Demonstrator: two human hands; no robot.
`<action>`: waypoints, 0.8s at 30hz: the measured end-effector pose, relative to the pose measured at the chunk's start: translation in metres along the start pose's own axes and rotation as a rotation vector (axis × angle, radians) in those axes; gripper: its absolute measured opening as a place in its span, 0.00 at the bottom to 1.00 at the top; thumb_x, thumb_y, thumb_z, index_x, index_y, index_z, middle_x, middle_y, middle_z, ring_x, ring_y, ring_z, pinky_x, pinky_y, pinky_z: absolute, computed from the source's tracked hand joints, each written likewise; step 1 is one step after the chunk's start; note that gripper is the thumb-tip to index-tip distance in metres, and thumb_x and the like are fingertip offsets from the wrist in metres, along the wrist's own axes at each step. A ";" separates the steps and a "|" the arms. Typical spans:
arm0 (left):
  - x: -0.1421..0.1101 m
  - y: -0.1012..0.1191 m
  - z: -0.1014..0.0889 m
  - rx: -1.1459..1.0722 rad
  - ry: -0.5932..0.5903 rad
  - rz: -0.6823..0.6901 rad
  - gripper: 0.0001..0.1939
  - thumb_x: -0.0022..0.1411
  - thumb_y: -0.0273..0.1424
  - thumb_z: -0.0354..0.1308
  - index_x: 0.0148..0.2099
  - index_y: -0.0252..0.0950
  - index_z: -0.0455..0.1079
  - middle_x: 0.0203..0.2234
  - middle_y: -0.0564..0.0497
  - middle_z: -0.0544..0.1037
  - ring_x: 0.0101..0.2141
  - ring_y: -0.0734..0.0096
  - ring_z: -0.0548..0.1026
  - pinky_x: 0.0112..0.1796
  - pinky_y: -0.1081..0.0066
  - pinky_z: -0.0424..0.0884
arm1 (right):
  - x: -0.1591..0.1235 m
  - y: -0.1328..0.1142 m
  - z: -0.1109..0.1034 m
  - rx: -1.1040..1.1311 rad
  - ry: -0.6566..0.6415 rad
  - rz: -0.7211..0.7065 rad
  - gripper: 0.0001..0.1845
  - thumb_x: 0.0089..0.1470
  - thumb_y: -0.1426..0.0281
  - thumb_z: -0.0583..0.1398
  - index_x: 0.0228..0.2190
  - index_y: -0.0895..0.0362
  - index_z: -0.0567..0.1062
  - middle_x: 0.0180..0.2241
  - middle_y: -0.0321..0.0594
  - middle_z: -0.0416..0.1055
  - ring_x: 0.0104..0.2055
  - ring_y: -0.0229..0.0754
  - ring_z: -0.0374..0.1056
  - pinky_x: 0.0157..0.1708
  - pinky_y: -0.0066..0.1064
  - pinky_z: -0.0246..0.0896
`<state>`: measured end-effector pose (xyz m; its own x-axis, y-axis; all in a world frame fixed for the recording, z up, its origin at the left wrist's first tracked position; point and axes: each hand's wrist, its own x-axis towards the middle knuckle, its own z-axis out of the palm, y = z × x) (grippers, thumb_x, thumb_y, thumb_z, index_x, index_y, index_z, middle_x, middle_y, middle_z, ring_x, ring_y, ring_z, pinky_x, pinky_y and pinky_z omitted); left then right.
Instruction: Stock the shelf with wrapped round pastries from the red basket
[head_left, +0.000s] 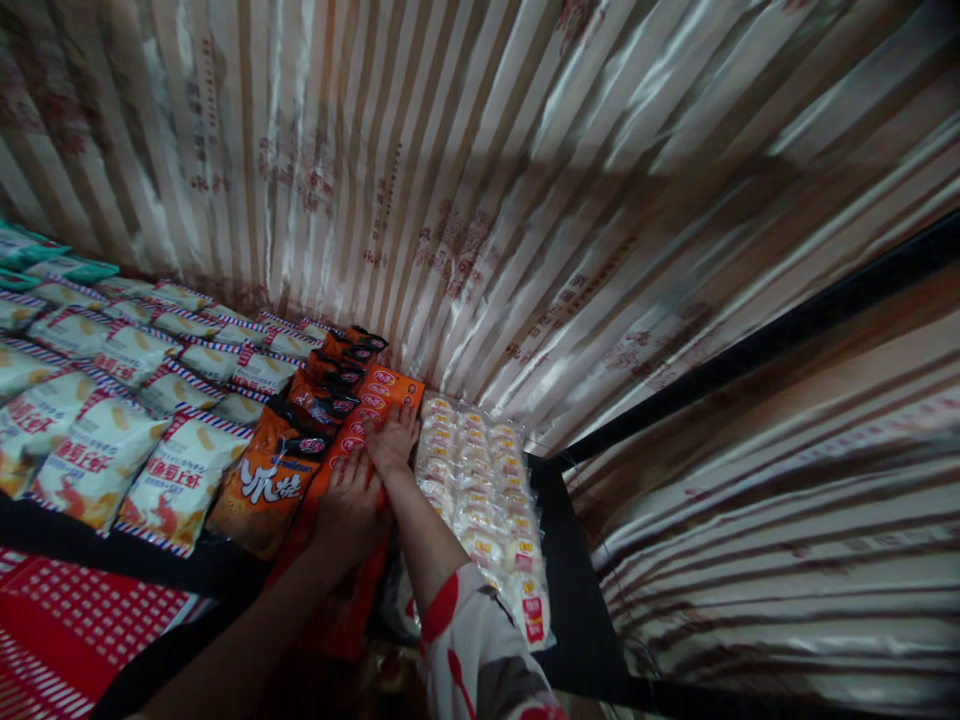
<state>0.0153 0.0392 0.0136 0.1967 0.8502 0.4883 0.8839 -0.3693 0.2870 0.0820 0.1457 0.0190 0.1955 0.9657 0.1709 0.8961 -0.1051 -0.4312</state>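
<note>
My left hand (350, 510) lies palm down on a row of overlapping orange packets (352, 430), its fingers pointing away from me. Farther along the same row rests my right hand (394, 440), fingers stretched out on the far packets. The two hands are close together, and the left fingertips reach near the right wrist. Left of the row stand orange and black snack bags (262, 480). On the right are columns of small clear-wrapped white packs (476, 500) with yellow and red labels. My forearms hide part of the near end of the orange row.
Rows of white snack bags (180, 475) with striped edges fill the left, with green bags (45, 262) beyond. A red basket (90, 620) is at lower left. Striped, printed sheeting (450, 150) hangs behind. A dark bar (750, 345) slants along the right above the black shelf (574, 590).
</note>
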 end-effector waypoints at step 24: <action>0.008 -0.006 0.001 0.050 0.030 -0.022 0.19 0.56 0.30 0.46 0.46 0.29 0.70 0.47 0.36 0.71 0.46 0.52 0.69 0.47 0.54 0.63 | -0.008 0.003 -0.035 0.157 -0.151 -0.272 0.17 0.53 0.77 0.50 0.40 0.60 0.74 0.43 0.45 0.72 0.56 0.41 0.56 0.58 0.35 0.43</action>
<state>0.0117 0.0489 0.0155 0.1653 0.8459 0.5071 0.9081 -0.3311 0.2563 0.0965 0.1295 0.0472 -0.1135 0.9789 0.1701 0.8328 0.1871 -0.5210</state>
